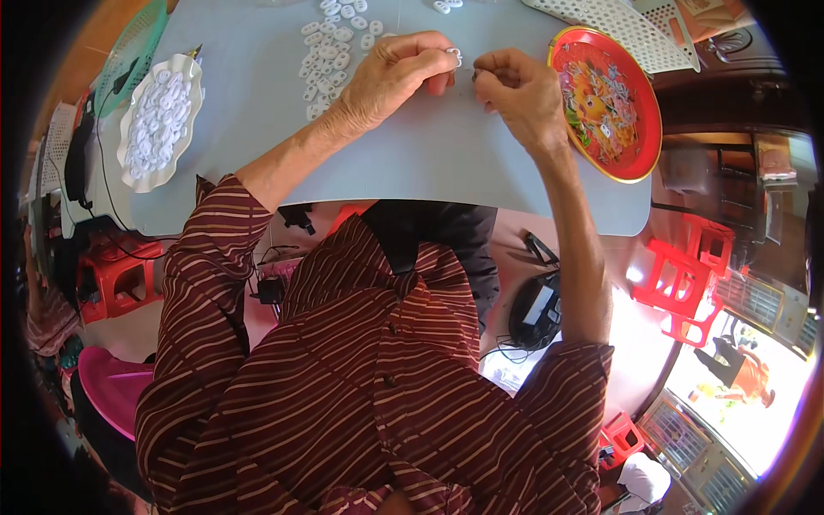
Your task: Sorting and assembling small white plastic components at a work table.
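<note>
My left hand (402, 70) is closed in a pinch on a small white oval piece (454, 57) with openings in it, above the table. Just to its right, my right hand (522, 93) has its thumb and finger pressed together on something tiny and dark that I cannot make out. The two hands are close but apart. Left of my left hand, many similar white oval pieces (324, 62) lie loose on the table. A round red tray (650, 142) with a flower picture stands beside my right hand, holding scattered small shiny bits.
A wavy-edged white dish (194, 120) heaped with white pieces stands on the pale table (386, 163) at the left. A green basket (148, 47) is behind it. A white perforated basket (618, 30) sits at the far right. Red stools (674, 279) stand on the floor, and another person (751, 378) is farther off.
</note>
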A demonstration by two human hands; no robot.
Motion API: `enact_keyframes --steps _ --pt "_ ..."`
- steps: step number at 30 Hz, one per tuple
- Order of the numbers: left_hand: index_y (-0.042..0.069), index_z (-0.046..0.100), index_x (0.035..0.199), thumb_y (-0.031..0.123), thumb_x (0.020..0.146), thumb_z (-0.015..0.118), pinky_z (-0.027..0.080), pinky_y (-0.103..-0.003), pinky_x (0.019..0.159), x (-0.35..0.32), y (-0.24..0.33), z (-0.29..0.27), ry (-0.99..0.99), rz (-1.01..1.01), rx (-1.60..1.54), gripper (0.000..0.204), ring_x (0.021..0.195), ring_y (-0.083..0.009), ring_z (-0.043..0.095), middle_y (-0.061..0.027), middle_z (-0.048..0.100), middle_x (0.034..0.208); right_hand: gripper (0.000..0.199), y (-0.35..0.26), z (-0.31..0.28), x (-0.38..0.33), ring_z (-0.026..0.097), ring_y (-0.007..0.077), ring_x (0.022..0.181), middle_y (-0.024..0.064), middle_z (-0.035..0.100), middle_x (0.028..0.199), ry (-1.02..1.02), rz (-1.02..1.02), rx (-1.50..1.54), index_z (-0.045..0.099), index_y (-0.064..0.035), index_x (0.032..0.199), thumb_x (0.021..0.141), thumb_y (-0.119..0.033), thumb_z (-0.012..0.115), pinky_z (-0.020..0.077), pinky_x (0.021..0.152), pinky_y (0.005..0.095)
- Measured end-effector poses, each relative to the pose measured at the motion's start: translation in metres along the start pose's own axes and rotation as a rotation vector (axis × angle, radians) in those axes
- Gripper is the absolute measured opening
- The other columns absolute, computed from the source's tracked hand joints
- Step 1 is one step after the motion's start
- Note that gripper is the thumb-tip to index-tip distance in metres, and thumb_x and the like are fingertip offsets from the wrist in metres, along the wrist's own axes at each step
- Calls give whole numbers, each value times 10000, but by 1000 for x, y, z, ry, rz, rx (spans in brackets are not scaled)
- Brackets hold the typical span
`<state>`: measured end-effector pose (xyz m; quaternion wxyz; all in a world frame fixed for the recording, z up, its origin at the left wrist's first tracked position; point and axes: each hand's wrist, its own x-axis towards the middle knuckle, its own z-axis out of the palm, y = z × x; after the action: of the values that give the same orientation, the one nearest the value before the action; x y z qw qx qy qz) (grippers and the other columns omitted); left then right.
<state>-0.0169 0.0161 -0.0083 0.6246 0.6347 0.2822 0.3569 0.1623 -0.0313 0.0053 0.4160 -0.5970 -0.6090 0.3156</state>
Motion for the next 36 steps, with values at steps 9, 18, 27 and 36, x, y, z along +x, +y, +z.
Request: enact_keyframes --steps 9,18,27,36 --pt "24 601 826 230 899 516 384 -226 627 -5 8 12 -40 -20 119 234 681 -80 480 -14 533 686 158 12 7 -19 566 95 601 43 623 718 116 207 842 665 6 899 836 -138 680 487 575 231" --pt "42 613 816 235 874 534 402 -229 599 -6 4 13 12 -3 172 216 636 -66 503 4 552 641 142 7 16 -25 623 117 713 62 658 800 182 167 851 660 8 940 849 -101 661 522 651 247" --pt "31 609 836 218 877 537 422 -231 608 -7 5 14 -18 39 208 205 648 -70 517 9 558 674 153 6 22 -26 598 91 717 34 655 841 217 71 784 654 -13 996 855 -73 650 506 690 225" --pt "26 598 835 209 900 536 401 -225 571 -7 -4 14 -7 104 260 204 623 -57 483 12 539 652 147 4 27 -27 590 90 709 29 652 837 291 61 731 648 -13 991 854 -67 648 495 693 232"
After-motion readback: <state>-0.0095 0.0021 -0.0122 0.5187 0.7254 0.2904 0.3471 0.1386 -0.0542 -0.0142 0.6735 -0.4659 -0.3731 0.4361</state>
